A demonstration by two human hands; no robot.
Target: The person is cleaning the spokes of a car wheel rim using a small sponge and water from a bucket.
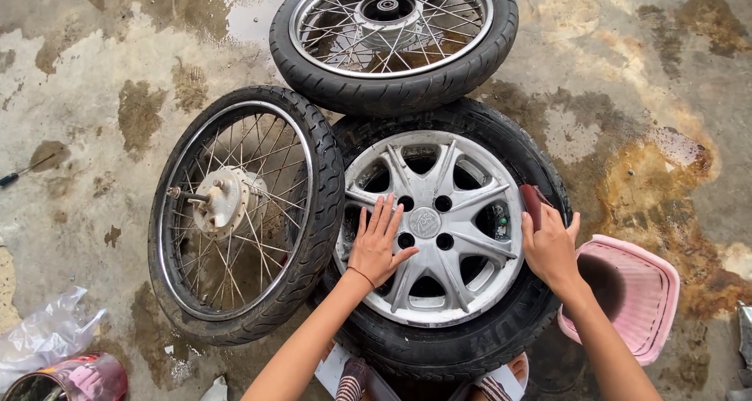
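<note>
A car wheel with a silver alloy rim (439, 174) and black tyre (470, 346) lies flat on the concrete floor. My left hand (378, 243) rests flat with fingers spread on the rim's left spokes, next to the hub. My right hand (551, 248) presses a small dark red pad (531, 201) against the rim's right edge, where it meets the tyre.
Two spoked motorcycle wheels lean on the car tyre: one at the left (243, 213), one at the top (392, 37). A pink plastic basin (638, 291) sits at the right. A screwdriver (19, 174), a clear plastic bag (47, 334) and a tin can (66, 377) lie at the left.
</note>
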